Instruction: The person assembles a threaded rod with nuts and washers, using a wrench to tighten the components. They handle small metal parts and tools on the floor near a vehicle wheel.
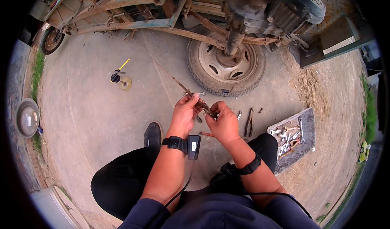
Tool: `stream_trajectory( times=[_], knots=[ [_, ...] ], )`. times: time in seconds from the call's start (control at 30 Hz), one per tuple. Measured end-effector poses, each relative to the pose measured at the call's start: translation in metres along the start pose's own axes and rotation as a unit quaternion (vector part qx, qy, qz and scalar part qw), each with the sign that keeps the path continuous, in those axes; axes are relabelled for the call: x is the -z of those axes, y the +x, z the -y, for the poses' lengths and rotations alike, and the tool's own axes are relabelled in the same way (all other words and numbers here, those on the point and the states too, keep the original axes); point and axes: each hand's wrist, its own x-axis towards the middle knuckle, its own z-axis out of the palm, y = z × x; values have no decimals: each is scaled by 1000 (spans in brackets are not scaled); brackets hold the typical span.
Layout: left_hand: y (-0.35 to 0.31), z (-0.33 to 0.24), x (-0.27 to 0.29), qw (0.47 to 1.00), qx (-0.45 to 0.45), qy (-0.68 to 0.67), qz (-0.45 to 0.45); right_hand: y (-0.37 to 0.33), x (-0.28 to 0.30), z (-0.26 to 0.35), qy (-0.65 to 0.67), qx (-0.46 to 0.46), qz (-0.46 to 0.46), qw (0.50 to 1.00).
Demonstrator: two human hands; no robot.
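- Firstly, the fingers [194,98] of the left hand [183,114] are closed around the middle part of a thin rusty rod [181,85].
- The fingers of the right hand [224,125] are bent and grip the near end of the same rod, which looks thicker there.
- This rod is in front of the person, above the concrete ground [101,131]; its thin tip points away and to the left.
- Near the right hand, on the ground, lie a pair of pliers [249,123] and a small bolt [261,110].
- More to the right is a grey tray [290,163], with several wrenches [301,130] and other tools inside.
- Beyond the hands stands a dusty wheel [215,78], under a rusty metal frame [134,25].
- To the left, well apart, is a bottle with a black top [115,78] and a yellow tube [124,63].
- At the far left edge, one can see a round grey basin [27,117].
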Motion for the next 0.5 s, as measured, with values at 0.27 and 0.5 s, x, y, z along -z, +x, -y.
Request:
stream_trajectory(
  times=[0.27,0.5],
  knots=[
    [0,0,-1,1000,-3,-8,-2,6,3,-3,231,-241,123,935],
    [-2,-1,-1,1000,-1,-1,-8,-1,-1,-1,97,-54,-21,994]
  ],
)
